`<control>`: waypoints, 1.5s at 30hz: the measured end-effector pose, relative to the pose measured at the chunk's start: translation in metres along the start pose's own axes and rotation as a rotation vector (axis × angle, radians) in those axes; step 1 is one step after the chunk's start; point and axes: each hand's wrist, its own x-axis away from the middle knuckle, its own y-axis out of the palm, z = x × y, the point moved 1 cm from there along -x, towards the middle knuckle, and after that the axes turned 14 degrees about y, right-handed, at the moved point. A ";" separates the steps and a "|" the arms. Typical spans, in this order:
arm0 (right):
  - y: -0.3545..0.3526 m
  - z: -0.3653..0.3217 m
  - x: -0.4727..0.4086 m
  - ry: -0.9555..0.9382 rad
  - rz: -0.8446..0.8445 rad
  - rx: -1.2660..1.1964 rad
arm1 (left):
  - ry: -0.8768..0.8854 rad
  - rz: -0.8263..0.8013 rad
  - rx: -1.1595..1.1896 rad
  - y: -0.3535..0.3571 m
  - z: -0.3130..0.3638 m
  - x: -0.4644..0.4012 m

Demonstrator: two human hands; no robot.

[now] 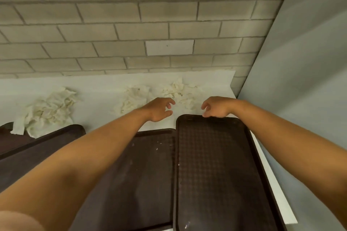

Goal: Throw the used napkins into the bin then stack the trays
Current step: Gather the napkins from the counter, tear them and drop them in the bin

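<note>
Left arm: seen bare from the lower left corner up to the wrist; no sleeve, watch or band is worn on the part in view.
Right arm: seen bare from the right edge up to the wrist; no sleeve, watch or band is worn.
Left hand [159, 109]: no glove and no ring can be made out; the thumb and several fingers are shown, the nails too small to be judged.
Right hand [216, 108]: no glove is worn; no ring can be made out on the fingers that show.
Marks: no tattoo, plaster or writing is seen on either forearm.
Lower left corner: a rounded bare part is caught there, blurred, which cannot be told.
</note>
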 end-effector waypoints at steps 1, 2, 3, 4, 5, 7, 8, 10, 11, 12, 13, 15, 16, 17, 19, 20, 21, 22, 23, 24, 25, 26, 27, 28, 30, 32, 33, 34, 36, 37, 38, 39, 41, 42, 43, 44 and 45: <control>-0.004 -0.003 -0.010 0.007 0.006 0.019 | -0.009 0.012 -0.004 -0.001 -0.005 -0.007; -0.007 -0.005 -0.019 0.004 0.013 0.032 | -0.009 0.020 -0.012 -0.001 -0.009 -0.013; -0.009 -0.008 -0.027 0.000 0.019 0.043 | -0.003 0.023 -0.024 0.000 -0.013 -0.019; -0.010 -0.011 -0.035 -0.005 0.028 0.056 | 0.004 0.022 -0.044 0.000 -0.016 -0.025; -0.011 -0.012 -0.044 -0.008 0.035 0.067 | 0.009 0.020 -0.063 0.002 -0.020 -0.031; -0.009 -0.013 -0.061 -0.004 0.046 0.077 | 0.007 0.002 -0.093 0.004 -0.026 -0.042; -0.007 -0.013 -0.070 0.000 0.058 0.081 | 0.006 -0.009 -0.106 0.006 -0.028 -0.048; -0.002 -0.012 -0.084 0.015 0.077 0.077 | -0.004 -0.033 -0.119 0.009 -0.034 -0.057; 0.001 -0.013 -0.090 0.015 0.082 0.070 | -0.005 -0.043 -0.124 0.011 -0.037 -0.059; 0.004 -0.013 -0.094 0.012 0.081 0.064 | -0.008 -0.057 -0.131 0.012 -0.038 -0.061; 0.007 -0.014 -0.099 0.006 0.080 0.062 | -0.003 -0.071 -0.141 0.014 -0.041 -0.063; 0.014 -0.014 -0.106 -0.007 0.070 0.072 | 0.008 -0.107 -0.157 0.018 -0.047 -0.068; 0.018 -0.014 -0.108 -0.014 0.062 0.073 | 0.005 -0.128 -0.161 0.021 -0.048 -0.070; 0.022 -0.013 -0.110 -0.024 0.059 0.062 | -0.001 -0.140 -0.165 0.024 -0.050 -0.073; 0.030 -0.012 -0.112 -0.046 0.077 0.010 | -0.014 -0.151 -0.184 0.030 -0.052 -0.079; 0.032 -0.012 -0.112 -0.055 0.100 -0.009 | -0.009 -0.159 -0.232 0.032 -0.052 -0.081; 0.033 -0.012 -0.112 -0.063 0.127 -0.015 | 0.015 -0.165 -0.282 0.036 -0.053 -0.085; 0.034 -0.012 -0.111 -0.061 0.148 -0.008 | 0.031 -0.181 -0.334 0.038 -0.052 -0.086; 0.034 -0.013 -0.109 -0.053 0.165 0.000 | 0.041 -0.181 -0.392 0.039 -0.052 -0.087; 0.033 -0.013 -0.107 -0.040 0.176 0.001 | 0.045 -0.170 -0.424 0.043 -0.051 -0.087; 0.033 -0.012 -0.106 -0.029 0.187 -0.005 | 0.008 -0.131 -0.379 0.045 -0.051 -0.086; 0.034 -0.012 -0.105 -0.019 0.195 -0.015 | -0.007 -0.127 -0.380 0.047 -0.053 -0.084; 0.035 -0.010 -0.104 -0.011 0.201 -0.025 | -0.007 -0.116 -0.392 0.050 -0.058 -0.081; 0.036 -0.009 -0.103 0.000 0.203 -0.036 | -0.015 -0.067 -0.334 0.051 -0.060 -0.078; 0.038 -0.005 -0.100 0.020 0.210 -0.070 | -0.034 0.003 -0.273 0.051 -0.061 -0.071; 0.037 -0.002 -0.098 0.026 0.232 -0.130 | -0.073 0.061 -0.206 0.052 -0.061 -0.068; 0.036 -0.002 -0.098 0.022 0.245 -0.167 | -0.093 0.091 -0.156 0.050 -0.060 -0.066; 0.034 -0.002 -0.096 0.018 0.261 -0.204 | -0.101 0.105 -0.128 0.049 -0.059 -0.065; 0.029 0.000 -0.092 -0.005 0.280 -0.274 | -0.114 0.130 -0.089 0.044 -0.056 -0.062; 0.026 0.000 -0.089 -0.025 0.292 -0.313 | -0.121 0.148 -0.071 0.042 -0.055 -0.061; 0.023 0.002 -0.086 -0.033 0.303 -0.356 | -0.135 0.168 -0.047 0.040 -0.054 -0.060; 0.020 0.003 -0.081 -0.047 0.313 -0.408 | -0.148 0.190 -0.021 0.037 -0.054 -0.059; 0.012 0.004 -0.071 -0.079 0.342 -0.502 | -0.147 0.248 0.038 0.029 -0.052 -0.056; 0.008 0.005 -0.066 -0.086 0.357 -0.535 | -0.138 0.273 0.059 0.025 -0.051 -0.054; 0.005 0.005 -0.060 -0.088 0.366 -0.566 | -0.132 0.294 0.073 0.019 -0.049 -0.052; 0.002 0.005 -0.056 -0.096 0.370 -0.590 | -0.119 0.318 0.091 0.014 -0.047 -0.049; -0.001 0.006 -0.052 -0.110 0.381 -0.614 | -0.107 0.332 0.115 0.009 -0.044 -0.047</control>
